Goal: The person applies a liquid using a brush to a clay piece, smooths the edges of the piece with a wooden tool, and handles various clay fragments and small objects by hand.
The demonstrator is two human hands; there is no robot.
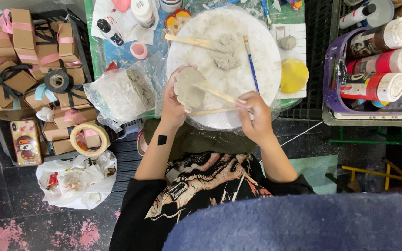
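A flat clay disc [188,87] sits cupped in the left hand [173,104], over the round white board [266,69] at its 8 o'clock edge. The right hand [253,116], at the disc's 4 o'clock, pinches a wooden tool [215,92] (tip on the clay). A paintbrush [251,65] lies on the board at 1 o'clock.

A dark tiled floor [5,204] runs underneath, blotched with pink paint near its lower left corner. A low desk with a green, paint-smeared top [99,44] stands at the middle. Black slatted plastic crates [319,56] flank the desk's right edge. Light falls evenly, casting soft shadows.
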